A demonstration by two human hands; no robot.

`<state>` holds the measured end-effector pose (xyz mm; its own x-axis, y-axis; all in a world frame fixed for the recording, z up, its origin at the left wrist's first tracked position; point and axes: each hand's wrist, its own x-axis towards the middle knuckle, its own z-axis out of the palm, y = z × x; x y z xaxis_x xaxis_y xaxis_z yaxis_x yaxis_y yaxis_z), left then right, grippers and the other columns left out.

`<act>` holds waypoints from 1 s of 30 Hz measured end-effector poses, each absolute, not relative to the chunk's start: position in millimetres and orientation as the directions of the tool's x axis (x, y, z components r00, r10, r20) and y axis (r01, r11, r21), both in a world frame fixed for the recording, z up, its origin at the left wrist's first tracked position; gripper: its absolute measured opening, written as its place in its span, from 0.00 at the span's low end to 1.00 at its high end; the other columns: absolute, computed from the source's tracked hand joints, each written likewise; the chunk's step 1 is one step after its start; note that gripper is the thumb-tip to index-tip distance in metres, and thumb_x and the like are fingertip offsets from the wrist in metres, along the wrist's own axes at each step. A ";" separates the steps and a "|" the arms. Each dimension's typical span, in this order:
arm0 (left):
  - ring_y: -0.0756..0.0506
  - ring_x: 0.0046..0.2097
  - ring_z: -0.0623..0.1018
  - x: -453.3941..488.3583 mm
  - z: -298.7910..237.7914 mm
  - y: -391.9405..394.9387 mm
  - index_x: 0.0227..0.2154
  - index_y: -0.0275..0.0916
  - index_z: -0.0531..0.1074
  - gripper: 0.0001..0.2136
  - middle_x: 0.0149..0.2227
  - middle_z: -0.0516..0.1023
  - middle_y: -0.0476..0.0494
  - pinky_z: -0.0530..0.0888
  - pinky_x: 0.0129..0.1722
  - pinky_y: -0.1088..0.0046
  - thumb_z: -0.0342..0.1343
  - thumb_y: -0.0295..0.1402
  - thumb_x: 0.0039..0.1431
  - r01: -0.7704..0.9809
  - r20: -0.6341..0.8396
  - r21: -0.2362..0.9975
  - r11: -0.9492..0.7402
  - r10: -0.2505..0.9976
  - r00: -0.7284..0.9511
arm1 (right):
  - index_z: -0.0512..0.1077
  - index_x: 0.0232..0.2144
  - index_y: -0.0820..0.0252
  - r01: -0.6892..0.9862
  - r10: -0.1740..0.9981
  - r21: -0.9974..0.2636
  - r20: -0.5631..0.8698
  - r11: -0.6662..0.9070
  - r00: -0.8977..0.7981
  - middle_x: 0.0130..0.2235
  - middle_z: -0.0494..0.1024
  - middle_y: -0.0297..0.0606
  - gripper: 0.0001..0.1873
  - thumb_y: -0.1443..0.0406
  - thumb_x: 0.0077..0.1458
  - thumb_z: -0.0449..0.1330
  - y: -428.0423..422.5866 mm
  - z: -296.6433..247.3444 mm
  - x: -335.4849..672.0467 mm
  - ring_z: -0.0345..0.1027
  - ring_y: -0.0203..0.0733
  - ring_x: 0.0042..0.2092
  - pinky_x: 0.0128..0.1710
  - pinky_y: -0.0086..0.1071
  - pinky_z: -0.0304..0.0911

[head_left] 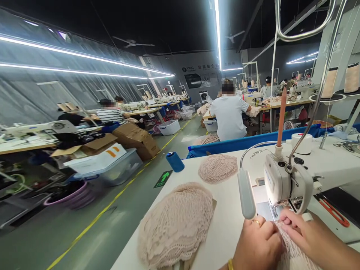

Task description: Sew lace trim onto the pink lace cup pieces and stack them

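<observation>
Left hand [257, 243]: nearest the lens, fingers curled shut over the edge of the lace [291, 255] and pressing it to the table [225, 221]; ring and gold bracelet show.
Right hand [306, 234]: laid open over the lace, fingers stretched forward, tips just beside the foot of the machine [284, 183].
Lace: pale pink, between and under both hands, its front edge running under the needle area; most of it is covered.
Lamp [246, 193]: grey head on a gooseneck, hanging just above the left knuckles.
Near stack [177, 225]: cup-shaped lace pieces, left of the hands, close to the table edge.
Far stack [218, 168]: smaller pile further back, with a blue spool [174, 161] near it.
Scissors [334, 212]: orange handles, on the machine bed to the right, apart from the hands.
Co-worker [229, 116]: seated with their back turned, well apart.
Risk, fingers: right fingertips sit very close to the needle and could be caught.
Risk, fabric: open mesh may pucker or snag under the foot if the hands pull unevenly.
Risk, stack: near pile could slide off the edge if nudged.
</observation>
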<state>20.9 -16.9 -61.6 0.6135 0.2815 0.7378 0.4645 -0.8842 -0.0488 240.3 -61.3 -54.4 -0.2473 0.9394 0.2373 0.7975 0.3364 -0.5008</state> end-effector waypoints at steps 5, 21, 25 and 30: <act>0.46 0.28 0.75 21.5 -62.6 -16.5 0.33 0.43 0.72 0.07 0.29 0.78 0.52 0.64 0.30 0.63 0.63 0.32 0.68 0.474 0.744 -0.065 -0.878 0.274 0.609 | 0.76 0.48 0.51 0.759 0.821 -0.330 0.340 0.560 -0.458 0.40 0.84 0.37 0.15 0.67 0.75 0.50 -68.5 -41.8 247.5 0.83 0.43 0.39 0.37 0.31 0.77; 0.45 0.30 0.76 22.2 -65.0 -19.2 0.37 0.43 0.74 0.03 0.33 0.82 0.50 0.63 0.31 0.62 0.64 0.33 0.64 0.520 0.740 -0.091 -0.849 0.292 0.606 | 0.77 0.55 0.57 0.753 0.676 0.047 0.408 0.656 -0.614 0.46 0.86 0.44 0.21 0.74 0.65 0.53 -63.7 -54.6 258.5 0.84 0.46 0.42 0.38 0.33 0.78; 0.45 0.30 0.76 21.6 -64.7 -19.0 0.37 0.43 0.74 0.04 0.33 0.81 0.50 0.63 0.30 0.63 0.65 0.33 0.64 0.534 0.731 -0.100 -0.840 0.302 0.612 | 0.76 0.58 0.55 0.752 0.675 0.053 0.403 0.657 -0.618 0.52 0.87 0.42 0.23 0.74 0.65 0.54 -62.0 -63.4 265.1 0.84 0.44 0.43 0.39 0.31 0.78; 0.44 0.31 0.77 22.7 -65.8 -16.8 0.37 0.42 0.76 0.07 0.35 0.83 0.47 0.64 0.30 0.64 0.64 0.38 0.64 0.542 0.740 -0.095 -0.835 0.305 0.599 | 0.75 0.61 0.52 0.722 0.623 0.119 0.424 0.681 -0.657 0.56 0.86 0.40 0.27 0.73 0.61 0.57 -56.7 -79.3 274.9 0.85 0.49 0.49 0.47 0.37 0.79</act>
<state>22.7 -16.8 -65.8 0.5990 0.3051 0.7404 0.5422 -0.8349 -0.0946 274.9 -56.7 -79.3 -0.6574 0.6228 0.4242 0.7223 0.6813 0.1189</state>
